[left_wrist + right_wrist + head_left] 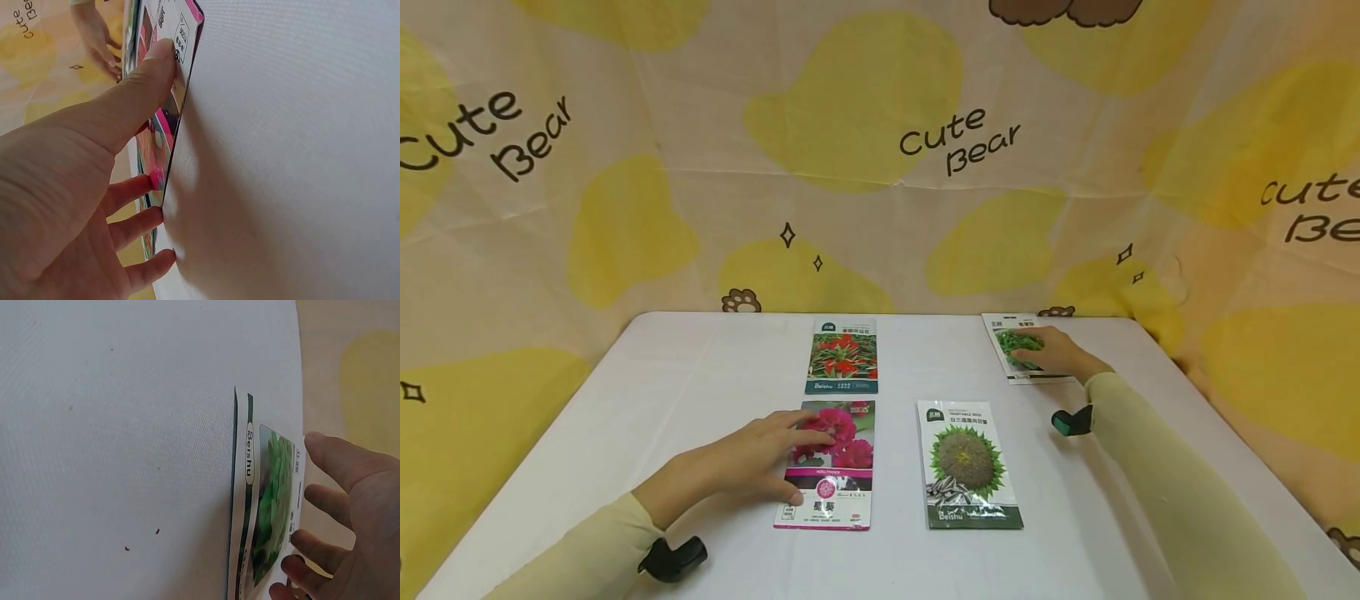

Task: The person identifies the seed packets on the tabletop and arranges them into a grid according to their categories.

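My left hand (745, 457) lies over the left side of a pink-flowered hollyhock seed packet (850, 454), its fingers spread. In the left wrist view the thumb (153, 72) reaches over the packet's printed face, and other fingertips are right at its edge. Farther away on the right, my right hand (1058, 353) is over a seed packet with green leaves (1009, 340), covering part of it. The right wrist view shows that hand's loosely bent, spread fingers (328, 503) beside the top of this packet, with nothing pinched between them.
A sunflower seed packet (966, 467) lies at the front, right of the hollyhock one. Behind the hollyhock packet is a red-flowered packet (842, 357). All rest on a white table (715, 367), whose back edge meets a yellow-patterned cloth (850, 100).
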`<state>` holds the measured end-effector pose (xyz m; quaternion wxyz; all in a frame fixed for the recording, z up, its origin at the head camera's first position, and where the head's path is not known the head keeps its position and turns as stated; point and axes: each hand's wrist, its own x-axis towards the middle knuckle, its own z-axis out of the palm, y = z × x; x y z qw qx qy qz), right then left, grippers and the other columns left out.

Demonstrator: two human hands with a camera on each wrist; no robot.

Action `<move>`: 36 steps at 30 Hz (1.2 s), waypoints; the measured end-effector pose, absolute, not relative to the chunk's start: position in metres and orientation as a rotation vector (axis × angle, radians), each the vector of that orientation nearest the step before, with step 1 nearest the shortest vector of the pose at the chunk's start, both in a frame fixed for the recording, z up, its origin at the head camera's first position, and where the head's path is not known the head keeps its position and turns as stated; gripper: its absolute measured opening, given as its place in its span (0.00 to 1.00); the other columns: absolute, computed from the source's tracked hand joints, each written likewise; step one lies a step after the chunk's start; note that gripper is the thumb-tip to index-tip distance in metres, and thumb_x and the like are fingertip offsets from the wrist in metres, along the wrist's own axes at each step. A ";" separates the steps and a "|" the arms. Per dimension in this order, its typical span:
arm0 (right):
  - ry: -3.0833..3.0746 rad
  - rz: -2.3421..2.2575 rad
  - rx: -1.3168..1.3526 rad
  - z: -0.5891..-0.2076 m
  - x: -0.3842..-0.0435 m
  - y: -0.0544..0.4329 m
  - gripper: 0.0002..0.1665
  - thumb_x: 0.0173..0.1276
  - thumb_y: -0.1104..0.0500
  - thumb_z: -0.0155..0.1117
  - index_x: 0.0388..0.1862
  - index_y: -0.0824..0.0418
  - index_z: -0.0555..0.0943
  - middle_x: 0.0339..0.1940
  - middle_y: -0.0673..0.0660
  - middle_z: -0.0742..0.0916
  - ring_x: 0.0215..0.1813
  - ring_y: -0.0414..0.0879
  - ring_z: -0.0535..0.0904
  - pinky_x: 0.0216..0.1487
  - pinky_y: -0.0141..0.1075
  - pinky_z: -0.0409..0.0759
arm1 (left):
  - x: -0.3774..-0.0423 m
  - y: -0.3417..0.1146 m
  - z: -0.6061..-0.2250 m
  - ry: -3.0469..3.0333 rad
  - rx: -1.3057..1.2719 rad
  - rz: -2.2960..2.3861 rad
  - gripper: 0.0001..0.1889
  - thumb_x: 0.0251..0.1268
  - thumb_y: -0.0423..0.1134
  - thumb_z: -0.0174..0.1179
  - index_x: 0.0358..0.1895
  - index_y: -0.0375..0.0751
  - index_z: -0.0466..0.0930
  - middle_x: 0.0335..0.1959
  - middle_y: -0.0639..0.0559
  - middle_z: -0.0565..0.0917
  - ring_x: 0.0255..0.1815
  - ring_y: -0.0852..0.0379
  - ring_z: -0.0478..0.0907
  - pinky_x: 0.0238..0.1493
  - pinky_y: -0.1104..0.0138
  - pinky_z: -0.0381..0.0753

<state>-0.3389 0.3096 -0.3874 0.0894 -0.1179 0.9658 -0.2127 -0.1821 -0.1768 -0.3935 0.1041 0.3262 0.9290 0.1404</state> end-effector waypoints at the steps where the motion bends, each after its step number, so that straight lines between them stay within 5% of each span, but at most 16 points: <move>1: 2.872 -0.631 -0.338 -0.387 -0.339 0.310 0.38 0.77 0.48 0.58 0.77 0.67 0.64 0.77 0.77 0.64 0.77 0.77 0.55 0.74 0.72 0.57 | -0.182 -0.177 -0.394 2.738 0.960 0.415 0.42 0.48 0.60 0.77 0.70 0.59 0.73 0.76 0.39 0.66 0.75 0.34 0.65 0.68 0.35 0.70; 25: 2.837 -0.575 -0.303 -0.391 -0.339 0.320 0.40 0.78 0.47 0.56 0.79 0.68 0.59 0.77 0.80 0.61 0.77 0.78 0.54 0.74 0.71 0.58 | -0.183 -0.176 -0.394 2.731 0.934 0.419 0.42 0.48 0.60 0.77 0.70 0.60 0.74 0.77 0.40 0.66 0.75 0.34 0.64 0.68 0.34 0.70; 36: 2.853 -0.540 -0.305 -0.397 -0.347 0.323 0.37 0.76 0.51 0.60 0.76 0.67 0.65 0.75 0.79 0.64 0.77 0.78 0.55 0.74 0.70 0.58 | -0.183 -0.177 -0.395 2.734 0.953 0.417 0.42 0.47 0.60 0.77 0.70 0.59 0.74 0.76 0.40 0.66 0.75 0.35 0.65 0.68 0.35 0.71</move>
